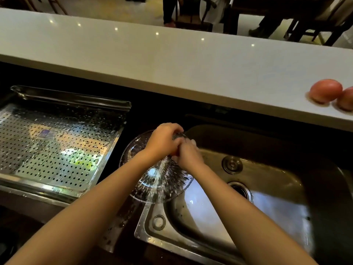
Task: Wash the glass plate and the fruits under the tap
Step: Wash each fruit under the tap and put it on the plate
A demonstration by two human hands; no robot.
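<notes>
A clear cut-glass plate [158,180] is held tilted over the left edge of the steel sink [267,188]. My left hand [164,139] grips the plate's far rim from above. My right hand [188,154] lies against the plate's upper face beside the left hand, fingers curled on the glass. A small reddish patch shows between the two hands; I cannot tell what it is. Two red fruits [325,93] [346,101] rest on the white counter at the far right. The tap is not in view, and no running water can be made out.
A perforated steel draining tray [53,142], wet with drops, sits left of the sink. The sink holds a drain [239,189] and a round fitting [232,165]. A long white counter [152,62] runs behind. Seated people's legs and chairs show beyond it.
</notes>
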